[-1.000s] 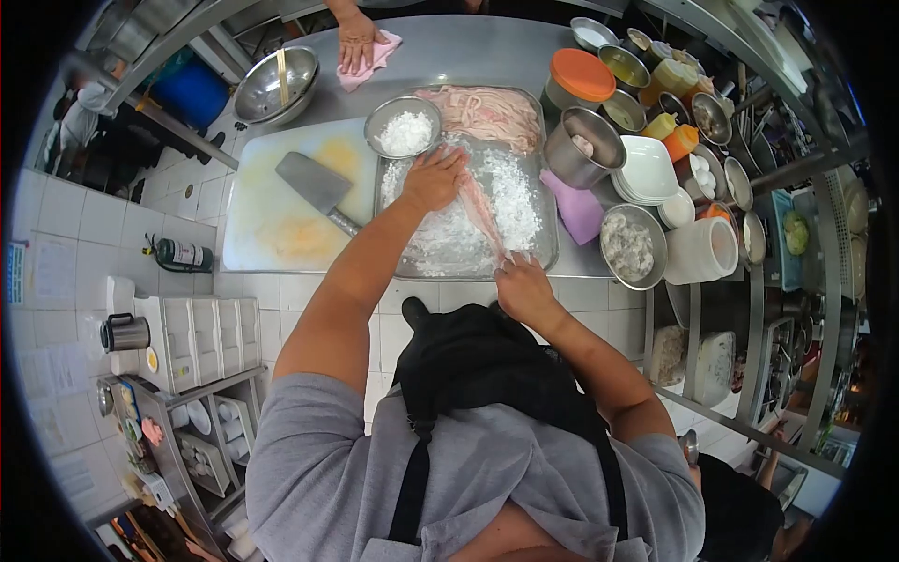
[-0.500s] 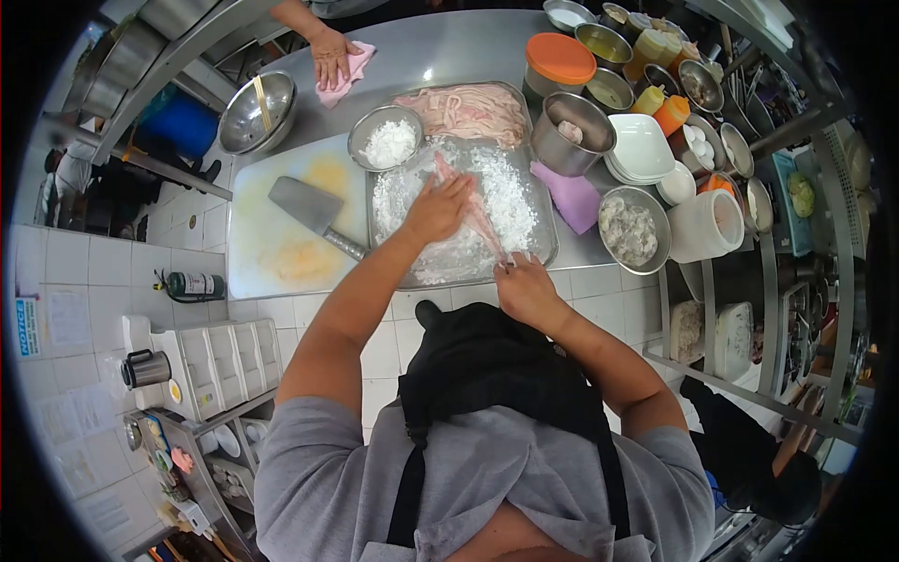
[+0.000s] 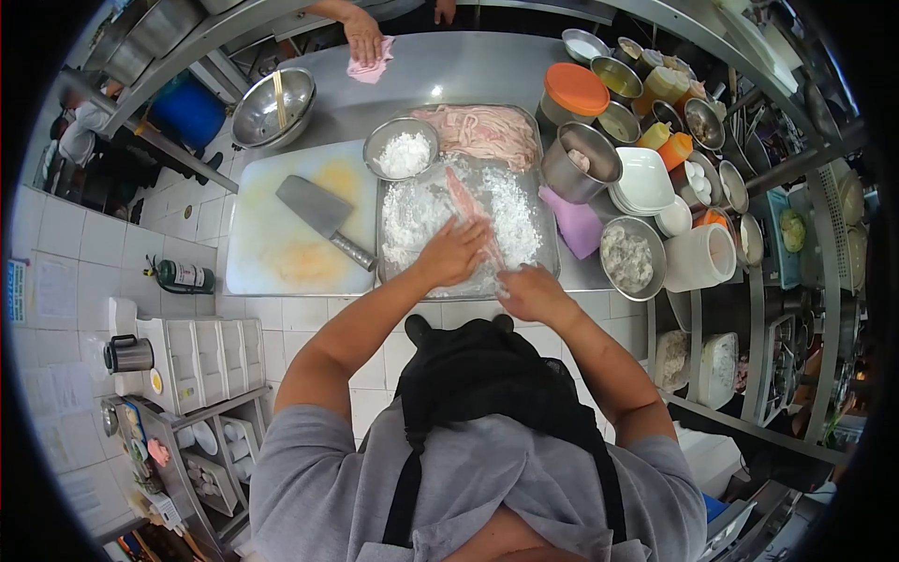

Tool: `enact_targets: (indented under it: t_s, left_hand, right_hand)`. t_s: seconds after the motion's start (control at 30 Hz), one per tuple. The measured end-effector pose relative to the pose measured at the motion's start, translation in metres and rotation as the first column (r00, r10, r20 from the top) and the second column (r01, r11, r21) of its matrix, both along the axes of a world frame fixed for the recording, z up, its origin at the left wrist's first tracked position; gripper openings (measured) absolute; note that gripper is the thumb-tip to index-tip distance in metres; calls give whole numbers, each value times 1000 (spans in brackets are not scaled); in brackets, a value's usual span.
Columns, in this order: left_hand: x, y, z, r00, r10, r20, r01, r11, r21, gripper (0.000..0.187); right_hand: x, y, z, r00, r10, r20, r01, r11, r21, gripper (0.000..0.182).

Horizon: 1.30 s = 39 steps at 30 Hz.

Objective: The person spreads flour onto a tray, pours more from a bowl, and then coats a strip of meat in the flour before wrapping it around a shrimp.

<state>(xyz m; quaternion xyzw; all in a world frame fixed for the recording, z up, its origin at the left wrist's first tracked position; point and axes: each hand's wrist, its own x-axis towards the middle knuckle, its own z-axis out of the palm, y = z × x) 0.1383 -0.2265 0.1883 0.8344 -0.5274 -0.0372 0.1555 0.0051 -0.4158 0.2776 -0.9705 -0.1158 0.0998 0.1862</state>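
A long, thin strip of raw pale-pink meat lies in a metal tray over scattered white powder. My left hand rests flat on the strip's lower half with fingers stretched out. At the tray's front edge, my right hand is closed on the near end of the strip; its fingertips are partly hidden. More raw meat strips are heaped at the tray's far side. A metal bowl of white powder sits at the tray's far left corner.
Left of the tray, a cleaver lies on a white cutting board. Metal bowls with chopsticks stand behind. A metal pot, purple cloth and white plates crowd the right. Another person's hand presses a pink cloth.
My left hand has slid along the strip toward me, baring more of its far part. The other person's hand and pink cloth have moved farther back. The view has shifted slightly.
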Motion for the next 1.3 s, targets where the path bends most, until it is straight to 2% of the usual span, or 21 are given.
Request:
enact_targets:
  t_s: [0.03,0.07,0.13,0.17,0.2,0.3,0.4,0.63,0.77,0.8,0.83,0.9,0.97,1.03,1.1,1.17,1.3]
  left_hand:
    - [3,2,2,1000,9,2,-9,1000,-6,54]
    - [7,3,4,1000,22,21,-21,999,-28,53]
    - [16,4,4,998,45,35,-44,998,-54,51]
    - [23,4,4,997,57,59,-55,997,-49,51]
    - [32,3,3,994,68,85,-65,997,-43,51]
    - [53,4,0,987,130,99,-132,991,11,52]
    - [72,4,-5,980,173,99,-179,982,55,52]
    - [102,-9,-7,971,223,90,-236,958,163,54]
    - [111,-15,-15,963,246,108,-264,943,203,55]
    - [117,-14,-26,962,230,147,-252,956,149,56]
    - [119,-15,-19,965,235,114,-252,953,171,56]
    - [115,-22,-16,948,278,155,-302,938,167,56]
    - [107,-33,-6,916,400,41,-399,892,211,61]
    - [91,-40,3,870,490,55,-492,855,163,64]
    - [78,-45,0,839,540,61,-544,832,112,65]
    - [60,-45,4,837,547,-6,-547,836,-35,66]
    - [15,-38,22,881,471,-41,-471,869,-151,65]
  right_hand:
    - [7,-2,-1,998,-64,-18,65,993,96,21]
    - [12,-3,-2,998,-53,-18,54,994,90,21]
    - [18,-3,-5,975,-79,207,57,992,110,28]
    - [18,-3,-17,978,-54,201,37,995,87,36]
    - [15,-1,-22,979,-45,198,28,996,85,36]
    - [-2,9,-38,978,19,209,6,993,-119,48]
    - [-15,8,-43,966,-5,258,39,991,-127,43]
    - [-27,9,-32,971,-87,224,110,990,-92,37]
    - [-42,7,-32,971,-86,225,108,990,-88,45]
    - [-46,6,-42,964,-96,247,114,992,-61,47]
    - [-48,5,-37,963,-117,241,132,990,-46,48]
    - [-50,6,-27,956,-164,245,175,984,-27,50]
    - [-53,5,-25,949,-176,263,188,982,-19,52]
    - [-53,4,-25,947,-171,272,182,983,-14,52]
    - [-53,2,-21,968,-154,199,160,987,-17,53]
    - [-52,1,-20,968,-141,206,146,989,-7,52]
    - [-47,-2,-14,982,-114,148,113,993,14,50]
